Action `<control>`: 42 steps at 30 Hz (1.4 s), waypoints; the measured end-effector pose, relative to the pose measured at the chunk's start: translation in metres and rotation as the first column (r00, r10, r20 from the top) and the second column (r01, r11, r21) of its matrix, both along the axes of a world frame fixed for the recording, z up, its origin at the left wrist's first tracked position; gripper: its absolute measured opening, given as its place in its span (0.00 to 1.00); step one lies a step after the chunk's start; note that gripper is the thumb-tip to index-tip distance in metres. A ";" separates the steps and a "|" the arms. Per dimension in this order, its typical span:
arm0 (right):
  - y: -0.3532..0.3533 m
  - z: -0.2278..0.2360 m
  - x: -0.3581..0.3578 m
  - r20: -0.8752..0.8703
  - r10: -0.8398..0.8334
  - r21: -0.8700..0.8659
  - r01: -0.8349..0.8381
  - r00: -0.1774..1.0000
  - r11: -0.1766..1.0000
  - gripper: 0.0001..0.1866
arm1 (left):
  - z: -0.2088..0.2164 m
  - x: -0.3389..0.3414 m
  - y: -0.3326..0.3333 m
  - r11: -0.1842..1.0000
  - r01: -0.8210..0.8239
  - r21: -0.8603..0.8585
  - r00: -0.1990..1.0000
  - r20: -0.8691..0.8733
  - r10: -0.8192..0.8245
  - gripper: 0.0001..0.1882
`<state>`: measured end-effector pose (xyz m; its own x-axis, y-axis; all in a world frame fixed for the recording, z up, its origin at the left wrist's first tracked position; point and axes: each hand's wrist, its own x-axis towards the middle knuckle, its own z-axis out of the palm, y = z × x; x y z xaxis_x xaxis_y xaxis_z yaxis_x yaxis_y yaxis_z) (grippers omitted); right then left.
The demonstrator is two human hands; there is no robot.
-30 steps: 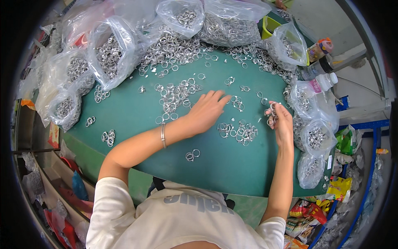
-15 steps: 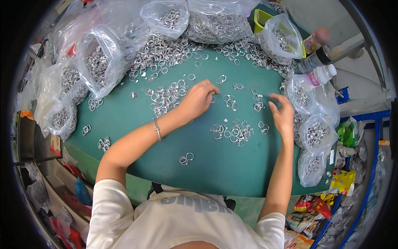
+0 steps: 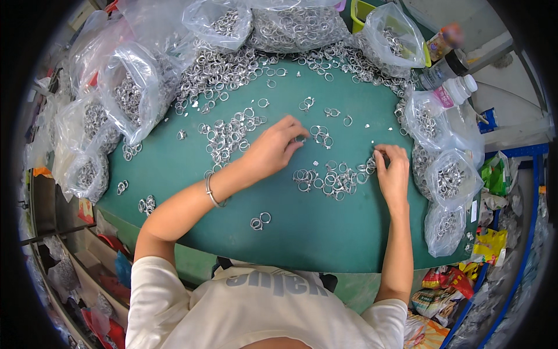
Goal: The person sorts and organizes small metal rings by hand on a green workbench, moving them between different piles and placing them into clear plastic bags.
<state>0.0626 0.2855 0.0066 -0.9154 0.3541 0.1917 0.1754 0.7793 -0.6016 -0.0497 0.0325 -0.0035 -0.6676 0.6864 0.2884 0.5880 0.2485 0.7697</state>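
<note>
Since the earlier frame, left hand (image 3: 272, 150) shifts toward the central metal rings (image 3: 325, 179) on the green tabletop (image 3: 302, 232), its grip pinching one; right hand (image 3: 394, 172) pinches another beside them. Rings look light, stiff, slippery; take by rim.

A green-topped table (image 3: 302, 244) stands in even light, with a blue metal frame (image 3: 523, 152) at its right.

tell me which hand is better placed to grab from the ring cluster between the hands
Right, probably. The right hand already has its fingertips at the edge of the ring cluster, while the left hand sits above it, fingers on a separate small group of rings.
</note>
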 end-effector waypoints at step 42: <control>-0.155 -0.008 0.047 -0.221 0.975 0.324 -0.942 0.011 0.083 0.08 | 0.138 0.271 -0.340 0.178 -0.945 0.274 0.038 -0.450 0.892 0.05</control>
<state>0.1092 0.1301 -0.0016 -0.2794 -0.8240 0.4929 -0.9336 0.1131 -0.3400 0.2211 -0.3077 0.1349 -0.5803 -0.3541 0.7334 0.0368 0.8882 0.4580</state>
